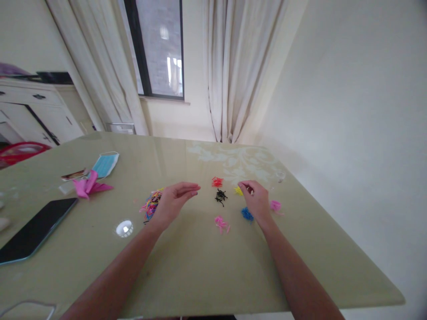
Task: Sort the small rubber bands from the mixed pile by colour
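- The left hand hung over the right edge of the mixed pile of small coloured pieces, its fingers drawn together and the thumb close under them, a narrow shape that probably suited picking at such tiny things; whether a piece sat between the tips, I could not tell
- The right hand was bent in beside the yellow pile, index finger and thumb near each other in a narrow pinch, most likely for placing small pieces finely; anything in that grip was too small to tell
- Right of the left hand, the red pile lay farthest off, with the black pile just nearer and the light pink pile nearest the person, each apart, seemingly so that colours would not mix
- The blue pile lay below the right hand and the deeper pink pile beyond its wrist, all probably within easy reach for that reason
- The phone, face mask and pink folded paper lay at the table's left, perhaps to leave working room between the arms
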`<state>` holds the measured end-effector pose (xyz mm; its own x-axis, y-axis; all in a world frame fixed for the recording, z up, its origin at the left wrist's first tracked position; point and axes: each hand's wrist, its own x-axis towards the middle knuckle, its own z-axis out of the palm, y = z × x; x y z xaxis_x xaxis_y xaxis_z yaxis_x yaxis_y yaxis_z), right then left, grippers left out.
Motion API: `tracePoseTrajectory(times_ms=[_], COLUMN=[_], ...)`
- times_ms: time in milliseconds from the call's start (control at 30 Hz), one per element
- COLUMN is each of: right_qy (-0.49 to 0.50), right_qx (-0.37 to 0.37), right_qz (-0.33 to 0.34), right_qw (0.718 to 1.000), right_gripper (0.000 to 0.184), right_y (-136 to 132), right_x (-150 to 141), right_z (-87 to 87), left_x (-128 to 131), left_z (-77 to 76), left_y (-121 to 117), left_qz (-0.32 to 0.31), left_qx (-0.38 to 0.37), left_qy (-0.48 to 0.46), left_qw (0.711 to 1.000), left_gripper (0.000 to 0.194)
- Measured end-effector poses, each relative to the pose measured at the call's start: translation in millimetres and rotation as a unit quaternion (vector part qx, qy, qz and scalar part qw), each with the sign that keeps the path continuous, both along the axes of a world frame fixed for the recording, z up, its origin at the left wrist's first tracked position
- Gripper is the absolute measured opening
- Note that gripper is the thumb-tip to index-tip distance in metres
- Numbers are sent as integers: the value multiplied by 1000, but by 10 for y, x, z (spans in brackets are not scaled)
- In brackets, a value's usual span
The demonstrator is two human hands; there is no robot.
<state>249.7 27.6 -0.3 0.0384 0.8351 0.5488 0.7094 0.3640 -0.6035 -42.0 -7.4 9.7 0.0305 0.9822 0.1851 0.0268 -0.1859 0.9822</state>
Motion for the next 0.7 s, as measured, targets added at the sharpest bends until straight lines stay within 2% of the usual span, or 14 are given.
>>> tracePoseTrajectory(times_ms=[67,167,267,467,700], right_qy=[42,53,58,62,71], right_qx=[5,-6,-9,-1,-2], right_qz=[73,171,225,259,258], right_qw=[996,984,973,964,963], right_gripper=[28,22,14,8,8], right_y=[-113,-290,-414,-465,-478], right_x=[-172,-418,-569,-613,-597], right_z=[38,90,115,74,79], left_x=[54,132,192,248,262], left_z=[4,-6,-25,-50,-78], left_y=[-39,-101,-150,-183,-172], left_qz=[-16,-22,-29,-60,-63], left_qx=[2,1,1,1,14], left_qy=[-39,-54,-40,-42,-46], left_qw=[999,998,999,997,997], left_gripper=[39,38,32,26,24])
